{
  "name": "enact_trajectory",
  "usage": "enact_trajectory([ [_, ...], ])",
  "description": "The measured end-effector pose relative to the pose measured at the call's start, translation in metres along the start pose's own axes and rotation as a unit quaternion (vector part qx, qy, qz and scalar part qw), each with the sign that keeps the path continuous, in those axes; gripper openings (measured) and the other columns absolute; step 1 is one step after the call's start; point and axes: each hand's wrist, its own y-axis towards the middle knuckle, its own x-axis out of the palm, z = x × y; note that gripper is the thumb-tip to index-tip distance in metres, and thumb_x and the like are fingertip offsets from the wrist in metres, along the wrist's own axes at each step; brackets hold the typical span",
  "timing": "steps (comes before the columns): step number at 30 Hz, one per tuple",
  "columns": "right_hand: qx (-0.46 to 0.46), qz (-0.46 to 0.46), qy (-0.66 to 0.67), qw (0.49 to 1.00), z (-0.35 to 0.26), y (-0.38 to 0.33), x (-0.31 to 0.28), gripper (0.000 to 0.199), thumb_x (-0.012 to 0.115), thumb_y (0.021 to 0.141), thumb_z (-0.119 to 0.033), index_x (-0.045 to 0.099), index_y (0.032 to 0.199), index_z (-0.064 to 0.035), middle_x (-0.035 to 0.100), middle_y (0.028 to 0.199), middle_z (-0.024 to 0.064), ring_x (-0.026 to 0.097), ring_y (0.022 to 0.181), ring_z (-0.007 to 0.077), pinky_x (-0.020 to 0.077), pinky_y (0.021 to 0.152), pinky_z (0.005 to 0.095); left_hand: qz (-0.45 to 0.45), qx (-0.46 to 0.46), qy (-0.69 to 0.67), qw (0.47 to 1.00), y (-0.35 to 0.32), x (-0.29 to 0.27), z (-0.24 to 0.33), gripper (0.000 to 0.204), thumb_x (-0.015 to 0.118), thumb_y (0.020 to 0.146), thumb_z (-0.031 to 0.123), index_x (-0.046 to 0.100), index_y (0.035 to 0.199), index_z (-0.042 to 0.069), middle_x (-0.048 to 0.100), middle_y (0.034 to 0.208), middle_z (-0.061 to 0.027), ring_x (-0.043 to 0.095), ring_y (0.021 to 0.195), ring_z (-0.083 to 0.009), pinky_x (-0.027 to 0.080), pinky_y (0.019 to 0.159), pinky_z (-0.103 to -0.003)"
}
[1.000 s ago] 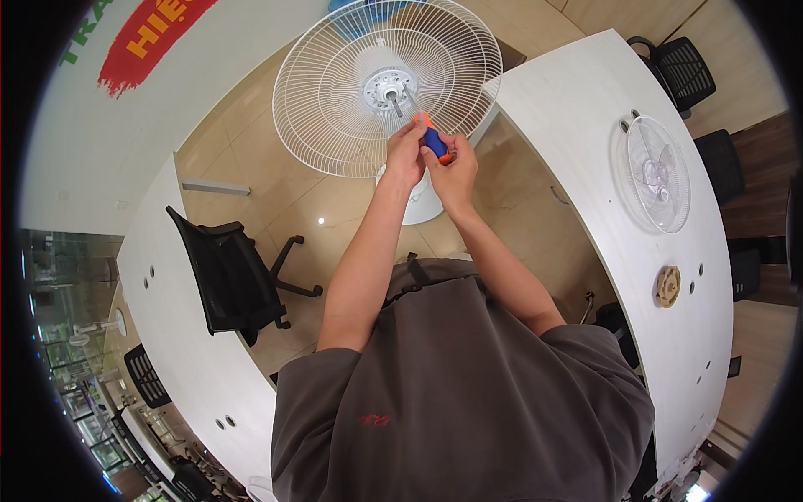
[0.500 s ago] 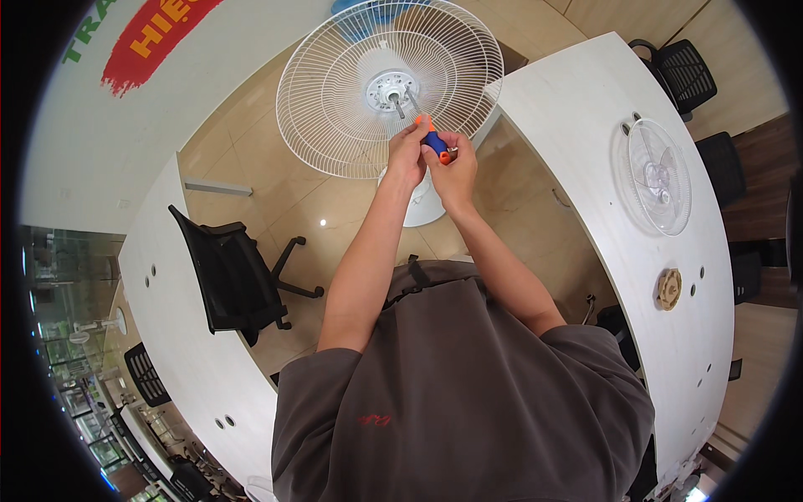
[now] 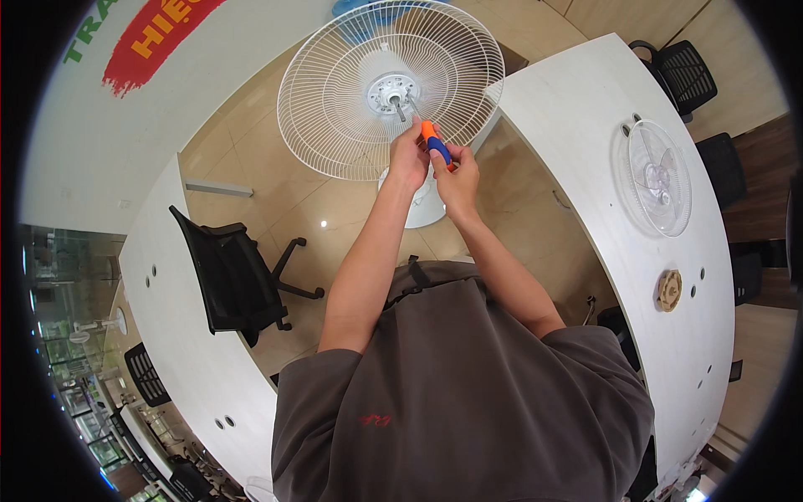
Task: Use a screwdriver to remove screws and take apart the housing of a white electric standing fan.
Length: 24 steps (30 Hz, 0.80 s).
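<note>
A screwdriver [image 3: 435,144] with an orange and blue handle slants up to a white pedestal fan. Its thin shank reaches the round hub plate [image 3: 381,92], just right of the bare motor shaft [image 3: 398,109]. My right hand [image 3: 460,186] is closed on the lower end of the handle. Higher up, my left hand [image 3: 407,161] curls around the front of the handle, with its fingertips partly hidden behind it. The rear wire grille [image 3: 305,113] is fixed around the hub, and the fan's white base [image 3: 427,211] stands on the floor below my hands. The screw itself is too small to make out.
On the white desk [image 3: 544,92] at right lie a round wire grille with clear fan blades [image 3: 658,177] and a round brown object [image 3: 669,290]. A black office chair [image 3: 226,276] stands at left beside another white desk [image 3: 167,309]. Blue plastic [image 3: 355,18] shows behind the fan.
The screwdriver handle has turned slightly, and my right hand has shifted a little lower with its fingers repositioned. My left thumb has moved off the front of the orange collar.
</note>
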Motion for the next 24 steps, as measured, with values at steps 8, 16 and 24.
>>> enact_trajectory([
  [8, 0.012, -0.001, 0.013, 1.000, 0.004, -0.006, -0.006, 0.031, 0.072, 0.082, -0.017, 0.058, 0.101, 0.0033, 0.063, 0.084, 0.0100, 0.055, 0.065, 0.0137, 0.0451, 0.059, 0.0285, -0.011, 0.002, 0.000, 1.000, 0.006, -0.009, -0.004, 0.031, 0.050, 0.098, 0.032, 0.052, 0.103, 0.002, 0.058, 0.097, -0.0126, 0.054, 0.089, -0.0220, 0.047, 0.085, -0.037],
  [16, 0.022, -0.010, 0.055, 0.998, 0.012, -0.007, -0.014, 0.031, 0.070, 0.084, -0.015, 0.057, 0.104, 0.0039, 0.062, 0.084, 0.0098, 0.054, 0.062, 0.0102, 0.0439, 0.055, 0.0258, -0.008, 0.003, -0.015, 1.000, 0.014, -0.013, -0.015, 0.030, 0.048, 0.099, 0.031, 0.051, 0.105, 0.001, 0.060, 0.101, -0.0149, 0.055, 0.091, -0.0234, 0.047, 0.085, -0.038],
  [24, 0.066, -0.041, 0.127, 0.989, 0.009, -0.017, -0.047, 0.032, 0.069, 0.086, -0.014, 0.054, 0.107, 0.0041, 0.061, 0.084, 0.0088, 0.054, 0.061, 0.0088, 0.0440, 0.052, 0.0233, 0.029, 0.005, -0.133, 0.991, 0.026, -0.004, -0.016, 0.039, 0.052, 0.097, 0.034, 0.044, 0.110, -0.002, 0.060, 0.101, -0.0172, 0.057, 0.086, -0.0245, 0.048, 0.080, -0.035],
])
